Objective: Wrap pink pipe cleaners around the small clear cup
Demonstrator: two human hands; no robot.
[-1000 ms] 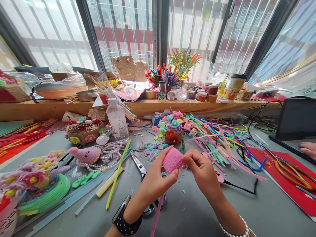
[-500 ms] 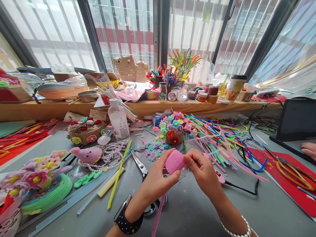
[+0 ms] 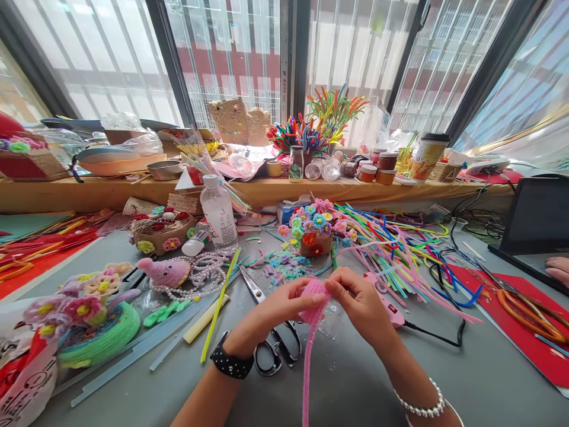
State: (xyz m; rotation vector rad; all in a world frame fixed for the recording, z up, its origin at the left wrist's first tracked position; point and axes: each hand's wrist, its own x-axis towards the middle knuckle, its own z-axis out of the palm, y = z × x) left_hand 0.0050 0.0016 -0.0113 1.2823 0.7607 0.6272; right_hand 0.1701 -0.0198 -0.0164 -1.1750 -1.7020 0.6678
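Note:
My left hand is closed around a pink fuzzy piece wound from pipe cleaner. From it a pink pipe cleaner hangs down towards the front edge of the view. At the piece's right side, my right hand pinches with thumb and forefinger; the fingertips touch it, and exactly what they grip there is partly hidden. Scissors lie on the grey table just left of the hanging strand. Behind the right hand is a pink glue gun with a black cord.
Left stand a water bottle, a pink bird-like figure, bead strings and a flower pot. Ahead are a flower basket and loose pipe cleaners. At right, another person's hand rests by a laptop.
The pink piece has turned in my hands, and its hanging strand now comes over the near side. My left hand has rotated, its back more upward. The view has shifted slightly.

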